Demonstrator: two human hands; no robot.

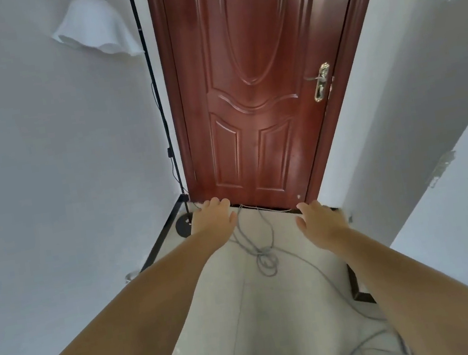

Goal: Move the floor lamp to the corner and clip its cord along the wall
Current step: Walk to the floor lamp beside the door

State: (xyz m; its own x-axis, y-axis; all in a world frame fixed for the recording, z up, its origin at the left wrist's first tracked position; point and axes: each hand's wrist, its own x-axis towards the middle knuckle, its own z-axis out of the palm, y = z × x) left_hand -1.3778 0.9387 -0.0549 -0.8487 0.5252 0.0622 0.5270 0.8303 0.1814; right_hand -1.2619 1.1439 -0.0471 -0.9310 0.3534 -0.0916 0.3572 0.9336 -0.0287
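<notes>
A floor lamp stands in the left corner beside the door: white fluted shade (96, 27), thin black pole (161, 115), round black base (184, 226). Its grey cord (264, 259) runs along the door's threshold, then loops and knots loosely on the pale floor and trails toward the lower right. My left hand (213, 218) reaches down by the lamp base and the door's bottom left corner, fingers spread over the cord's end. My right hand (319, 220) hovers palm down near the door's bottom right corner, fingers apart, holding nothing.
A shut red-brown panelled door (255, 83) with a brass handle (320, 82) fills the far wall. White walls close in left and right, with black skirting (158, 245) at their base. A wall corner juts out at the right (354, 281).
</notes>
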